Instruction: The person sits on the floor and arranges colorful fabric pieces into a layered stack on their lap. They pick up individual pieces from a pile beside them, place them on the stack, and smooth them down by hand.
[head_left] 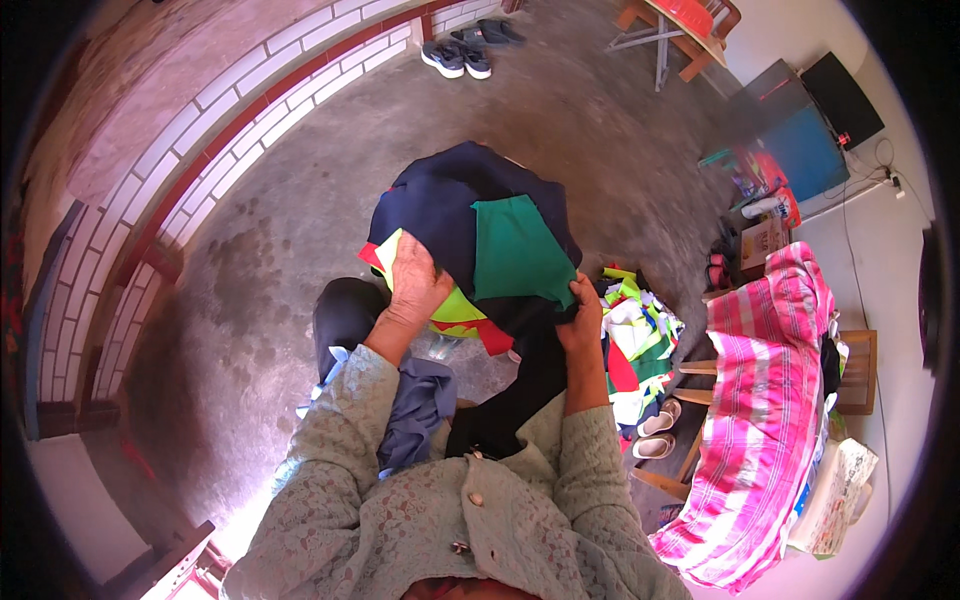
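A green cloth piece lies over a large navy cloth spread in front of my knees. My right hand is closed on the green piece's lower right corner, with dark fabric beneath it. My left hand is closed at the near left edge of the bundle, gripping a yellow-green cloth piece. Red cloth peeks out under the yellow-green one. Black fabric runs from below the bundle across my lap. Some fingers of both hands are hidden behind the cloth.
A heap of coloured fabric scraps sits on the floor at my right, near light slippers. Beyond it, a pink checked cloth covers a wooden seat. Dark shoes stand far ahead by the tiled wall.
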